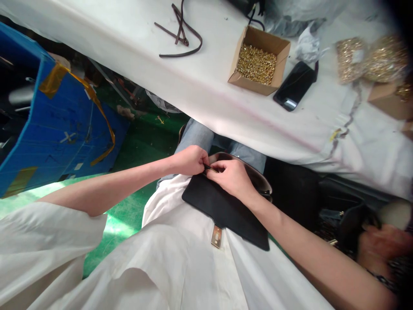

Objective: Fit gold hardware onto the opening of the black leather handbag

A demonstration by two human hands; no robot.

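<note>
A black leather bag (pixel 226 206) with a flap and a small metal clasp (pixel 216 236) lies on my lap. My left hand (pixel 189 160) is closed in a pinch at the bag's upper edge, on a thin dark piece there. My right hand (pixel 230 175) rests on the bag right beside it, fingers curled and pinching the same spot. What exactly the fingertips grip is too small to name.
A white-covered table (pixel 200 86) stands ahead with a cardboard box of gold metal parts (pixel 258 62), a black phone (pixel 294 86), dark leather straps (pixel 180 32) and bags of gold hardware (pixel 371 58). A blue crate (pixel 58 125) stands left on the green floor. More dark bags (pixel 348 219) lie right.
</note>
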